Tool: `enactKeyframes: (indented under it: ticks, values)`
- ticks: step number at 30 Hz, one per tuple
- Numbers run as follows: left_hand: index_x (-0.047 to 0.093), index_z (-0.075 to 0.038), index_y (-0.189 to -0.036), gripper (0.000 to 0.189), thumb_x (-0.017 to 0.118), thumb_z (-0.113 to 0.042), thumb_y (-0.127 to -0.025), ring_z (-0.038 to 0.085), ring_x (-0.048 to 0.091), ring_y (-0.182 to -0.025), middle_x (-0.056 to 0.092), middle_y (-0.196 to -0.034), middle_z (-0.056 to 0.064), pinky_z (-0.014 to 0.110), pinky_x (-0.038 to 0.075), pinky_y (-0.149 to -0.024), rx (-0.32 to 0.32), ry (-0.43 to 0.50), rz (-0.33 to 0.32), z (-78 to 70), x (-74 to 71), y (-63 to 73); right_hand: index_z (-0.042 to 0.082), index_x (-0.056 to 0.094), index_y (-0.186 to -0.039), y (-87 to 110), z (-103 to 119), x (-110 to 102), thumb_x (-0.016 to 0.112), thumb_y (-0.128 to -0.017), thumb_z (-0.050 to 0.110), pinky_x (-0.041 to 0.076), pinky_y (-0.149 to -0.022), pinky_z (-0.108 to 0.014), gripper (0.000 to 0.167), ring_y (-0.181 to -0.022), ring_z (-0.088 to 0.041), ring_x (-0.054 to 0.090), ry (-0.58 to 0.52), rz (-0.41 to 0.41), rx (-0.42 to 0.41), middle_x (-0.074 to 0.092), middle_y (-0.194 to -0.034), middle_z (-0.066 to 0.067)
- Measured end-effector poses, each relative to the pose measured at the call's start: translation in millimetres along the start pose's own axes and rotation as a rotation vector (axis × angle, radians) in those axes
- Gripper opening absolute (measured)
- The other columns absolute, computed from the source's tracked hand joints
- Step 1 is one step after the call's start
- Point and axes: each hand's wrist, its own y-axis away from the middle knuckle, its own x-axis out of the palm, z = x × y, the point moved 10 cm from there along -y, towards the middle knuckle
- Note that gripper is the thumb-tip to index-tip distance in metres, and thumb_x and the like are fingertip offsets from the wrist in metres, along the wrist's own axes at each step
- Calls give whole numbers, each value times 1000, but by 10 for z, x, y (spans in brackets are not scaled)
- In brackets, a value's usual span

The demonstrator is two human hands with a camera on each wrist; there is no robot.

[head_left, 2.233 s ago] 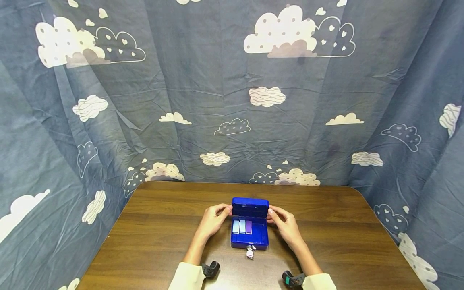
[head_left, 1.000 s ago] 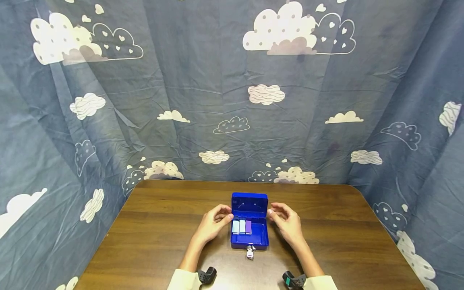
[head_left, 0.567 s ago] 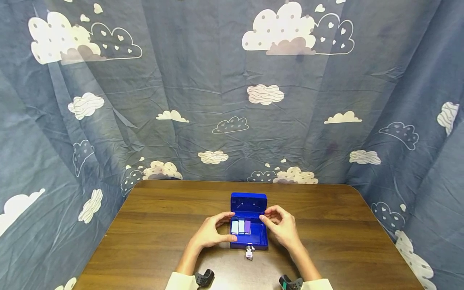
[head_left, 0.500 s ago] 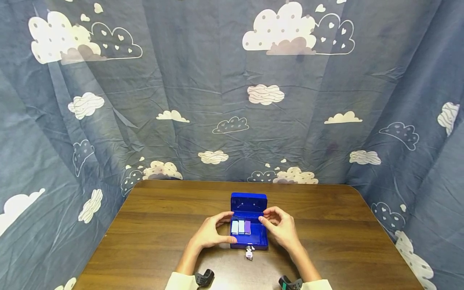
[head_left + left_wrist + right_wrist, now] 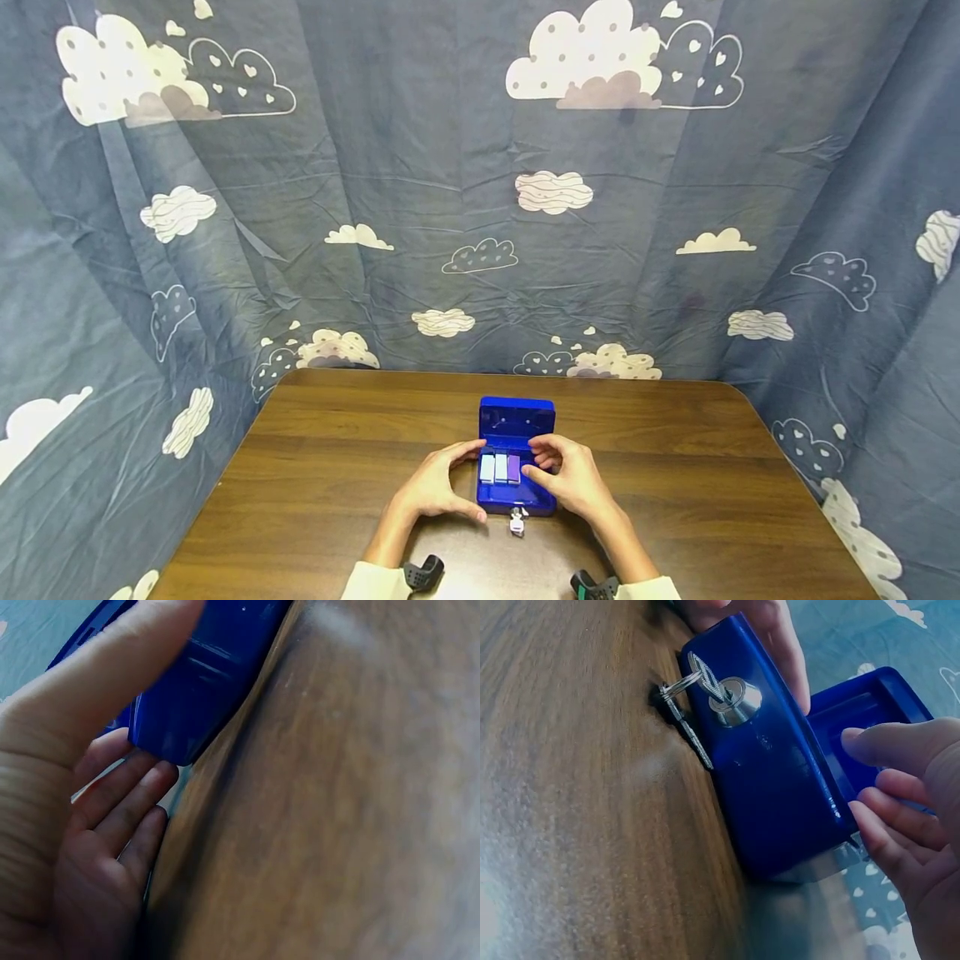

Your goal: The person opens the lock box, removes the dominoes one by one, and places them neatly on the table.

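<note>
A blue metal cash box stands on the table with its lid raised at the back. Along the left of its inside lie two light-blue blocks and a purple block, side by side. My left hand spans the box's left side, fingers stretched toward the hinge and thumb by the front corner. Over the box's right part, my right hand holds nothing; its thumb tip comes close to the purple block. Keys on a ring hang from the front lock, one inserted.
The box stands in the middle of a dark brown wooden table. Behind the table hangs a grey-blue curtain with a cloud print. A black wrist camera sits on my left wrist, another on my right.
The lid has swung further back and my hands have left it. My right hand has moved left over the box's inside; my left thumb has come forward to the front corner.
</note>
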Motion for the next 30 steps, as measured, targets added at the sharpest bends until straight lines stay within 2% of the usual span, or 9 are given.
enactKeyframes:
  ticks: [7, 12, 18, 26, 30]
  values:
    - [51, -12, -151, 106, 101, -39, -60, 21, 63, -126, 65, -138, 4, 38, 47, -114, 24, -45, -27, -26, -9, -8, -3, 71, -110, -30, 96, 91, 88, -79, 9, 62, -76, -35, 37, -81, -24, 71, 116, 62, -58, 74, -96, -15]
    - [51, -16, -151, 106, 99, -44, -61, 19, 63, -125, 66, -137, 1, 39, 48, -112, 27, -86, -36, -19, 19, 20, -1, 73, -107, -21, 141, 196, 88, -79, 13, 60, -73, -31, 35, -80, -21, 68, 202, 124, -119, 73, -94, -11]
    - [52, -17, -151, 105, 99, -46, -61, 18, 63, -125, 66, -137, 1, 41, 48, -112, 23, -98, -47, -25, 9, 34, -1, 74, -105, -30, 225, 271, 90, -77, 16, 58, -72, -29, 36, -80, -21, 68, 287, 160, -170, 73, -92, -9]
    - [52, -20, -151, 104, 98, -48, -63, 18, 62, -126, 64, -140, 0, 43, 48, -111, 18, -126, -57, -28, -11, 33, 2, 77, -105, -54, 268, 367, 88, -78, 18, 59, -76, -37, 33, -85, -22, 70, 401, 204, -206, 76, -97, -10]
    - [51, -20, -151, 104, 97, -48, -63, 18, 62, -126, 64, -141, 0, 43, 48, -111, 27, -137, -60, -38, -15, 32, 5, 79, -98, -35, 286, 390, 89, -78, 18, 59, -80, -39, 26, -88, -21, 71, 442, 196, -251, 76, -96, -7]
